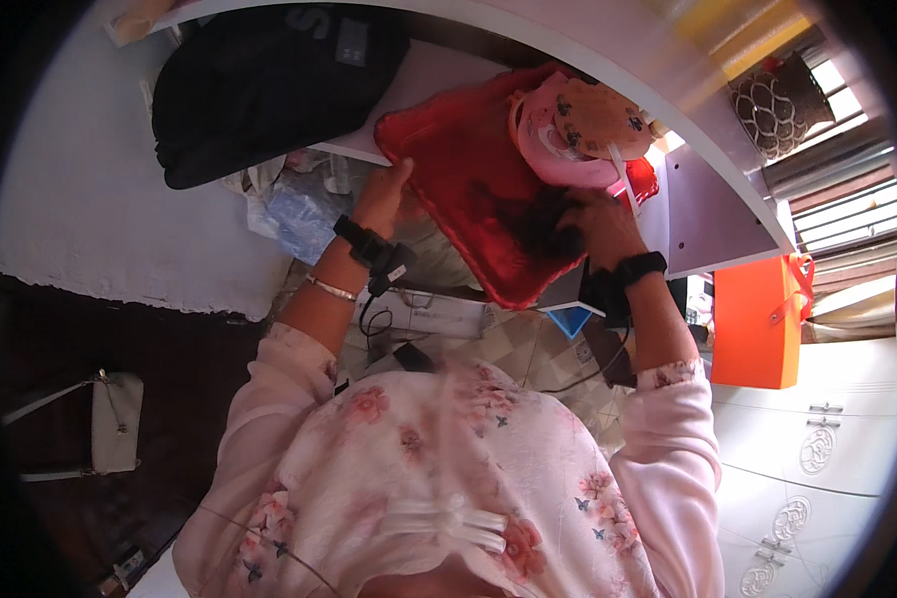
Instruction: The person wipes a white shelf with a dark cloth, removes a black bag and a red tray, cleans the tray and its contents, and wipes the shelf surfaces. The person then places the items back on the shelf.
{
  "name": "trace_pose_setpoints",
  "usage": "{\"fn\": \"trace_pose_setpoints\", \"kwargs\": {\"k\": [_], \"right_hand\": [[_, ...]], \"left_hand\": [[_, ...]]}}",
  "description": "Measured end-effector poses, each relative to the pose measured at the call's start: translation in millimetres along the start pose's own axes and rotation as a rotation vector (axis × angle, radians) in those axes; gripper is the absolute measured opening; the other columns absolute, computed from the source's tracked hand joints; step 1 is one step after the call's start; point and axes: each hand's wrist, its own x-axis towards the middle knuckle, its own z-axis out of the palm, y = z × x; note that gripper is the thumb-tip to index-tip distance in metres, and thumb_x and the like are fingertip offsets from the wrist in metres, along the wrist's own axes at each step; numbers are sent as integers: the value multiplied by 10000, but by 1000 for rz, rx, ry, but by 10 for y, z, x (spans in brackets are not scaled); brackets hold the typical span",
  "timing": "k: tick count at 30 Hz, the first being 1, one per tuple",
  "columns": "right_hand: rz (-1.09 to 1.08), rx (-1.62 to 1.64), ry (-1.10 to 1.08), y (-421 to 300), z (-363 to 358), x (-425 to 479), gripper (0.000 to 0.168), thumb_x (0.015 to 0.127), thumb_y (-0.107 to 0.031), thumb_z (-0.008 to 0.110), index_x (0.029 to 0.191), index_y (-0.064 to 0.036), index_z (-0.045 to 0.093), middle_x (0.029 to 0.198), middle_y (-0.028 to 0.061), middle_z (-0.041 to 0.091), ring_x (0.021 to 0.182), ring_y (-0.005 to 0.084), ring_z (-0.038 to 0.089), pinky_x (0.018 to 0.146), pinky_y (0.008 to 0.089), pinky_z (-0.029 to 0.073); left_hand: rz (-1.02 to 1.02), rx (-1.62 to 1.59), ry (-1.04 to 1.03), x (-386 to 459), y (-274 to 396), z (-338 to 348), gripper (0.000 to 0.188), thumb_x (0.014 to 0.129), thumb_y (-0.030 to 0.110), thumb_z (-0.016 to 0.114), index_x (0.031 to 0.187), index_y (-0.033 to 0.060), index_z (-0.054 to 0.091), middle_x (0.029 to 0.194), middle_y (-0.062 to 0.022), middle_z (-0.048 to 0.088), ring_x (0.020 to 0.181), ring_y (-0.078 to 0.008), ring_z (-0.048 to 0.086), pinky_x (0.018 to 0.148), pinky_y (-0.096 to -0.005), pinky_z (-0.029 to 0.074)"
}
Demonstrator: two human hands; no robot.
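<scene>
A glossy red tray [448, 164] with a raised, wavy rim sits tilted across the shelf in front of me. My left hand [385, 196] grips its left edge, thumb on top of the rim. Over the tray's right part, my right hand [605, 228] has its fingers on a soft, dark bundle [546, 224]; blur hides what the bundle is. A round pink container [531, 138] stands on the tray's far side. Against it leans a peach hand fan [602, 119] with printed dark figures and a white handle, just beyond my right fingers.
A black cloth bag [269, 97] lies left of the tray. Below it, crumpled clear plastic [303, 224] fills an opening. The curved white shelf edge [613, 52] arcs overhead. To the right are an orange box [755, 321] and white drawers [807, 433]. A cable hangs near each wrist.
</scene>
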Motion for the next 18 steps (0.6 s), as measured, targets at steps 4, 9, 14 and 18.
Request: {"fn": "trace_pose_setpoints", "kwargs": {"k": [4, 9, 14, 18], "right_hand": [[149, 17, 256, -115, -6, -28, 381, 697, 12, 553, 1011, -179, 651, 1224, 93, 508, 1126, 319, 485, 927, 400, 445], [-122, 237, 250, -944, -42, -209, 371, 718, -26, 530, 1030, -193, 642, 1234, 82, 492, 1092, 302, 475, 915, 398, 448], [-102, 78, 236, -910, -30, -447, 307, 699, -58, 549, 946, -191, 674, 1233, 54, 495, 1064, 278, 469, 899, 397, 449], [-83, 61, 339, -613, 69, -503, 295, 689, -60, 555, 916, -193, 687, 1209, 49, 508, 1053, 288, 479, 868, 402, 458]], "left_hand": [[26, -154, 18, -388, -24, 313, 530, 915, 491, 444, 1268, 96, 429, 1121, -118, 570, 912, -222, 611, 758, -379, 537], [-378, -203, -350, -915, -190, 750, 596, 927, 547, 345, 1337, 115, 354, 1195, -127, 526, 983, -282, 589, 816, -441, 515], [-281, -327, -362, -786, -256, 809, 463, 945, 394, 424, 1301, 100, 393, 1164, -119, 554, 988, -274, 596, 803, -442, 522], [-184, -170, -318, -803, -219, 840, 416, 929, 312, 490, 1272, 87, 423, 1120, -110, 592, 937, -246, 622, 789, -424, 530]]}}
